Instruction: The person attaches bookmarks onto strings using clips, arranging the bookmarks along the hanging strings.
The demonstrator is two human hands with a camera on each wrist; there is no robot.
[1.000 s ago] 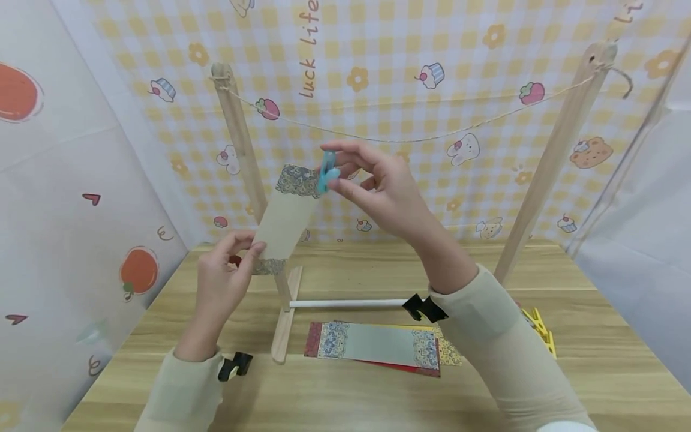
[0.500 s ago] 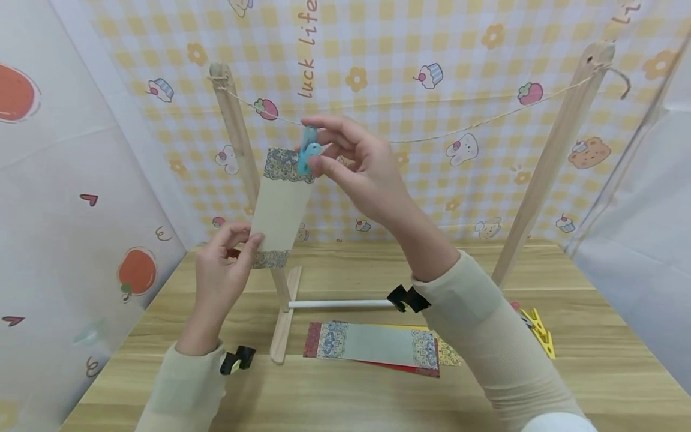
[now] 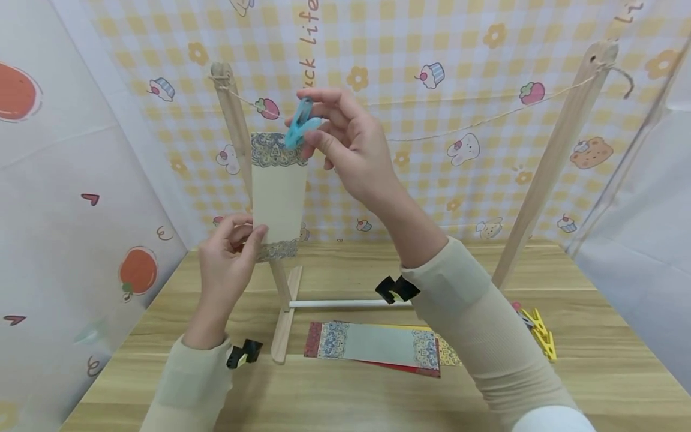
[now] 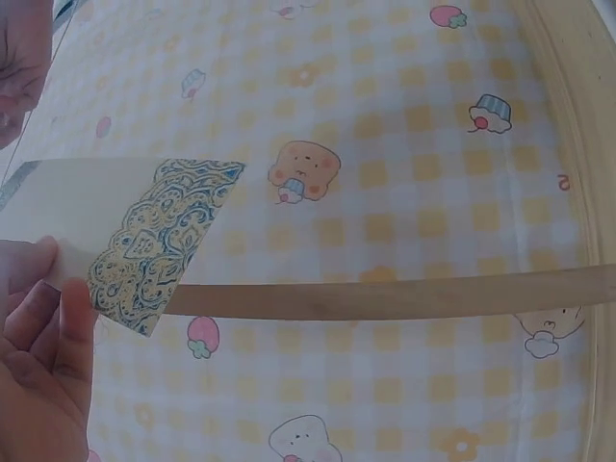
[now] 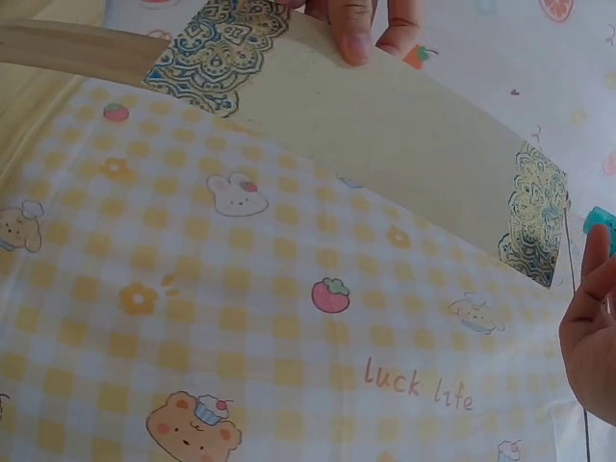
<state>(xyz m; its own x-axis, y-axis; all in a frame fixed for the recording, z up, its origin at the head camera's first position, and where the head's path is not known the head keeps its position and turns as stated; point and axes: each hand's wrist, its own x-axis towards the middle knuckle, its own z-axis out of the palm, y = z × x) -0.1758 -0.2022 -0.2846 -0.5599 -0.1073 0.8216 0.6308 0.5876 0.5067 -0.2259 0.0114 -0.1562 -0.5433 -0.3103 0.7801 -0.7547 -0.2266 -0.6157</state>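
My left hand (image 3: 227, 258) pinches a cream paper card (image 3: 278, 198) by its lower left edge, thumb in front. The card stands nearly upright, with blue-and-yellow lace patterned bands at both ends; in the left wrist view its lower band (image 4: 168, 241) shows close up. My right hand (image 3: 356, 144) grips a turquoise clothespin (image 3: 300, 123) between thumb and fingers, its lower end overlapping the card's top band in the head view. Just behind, a thin string (image 3: 442, 133) sags between two wooden posts, partly hidden by the right hand. In the right wrist view the clothespin (image 5: 599, 218) peeks in at the right edge.
The left wooden post (image 3: 232, 114) and right post (image 3: 556, 162) are joined low down by a white rod (image 3: 345, 303). A stack of patterned cards (image 3: 378, 345) lies on the wooden table (image 3: 335, 402). Yellow clothespins (image 3: 542, 336) lie beyond the right sleeve.
Both hands have risen, the right one also moving left with the clothespin towards the string. The card has turned from slanted to nearly upright.
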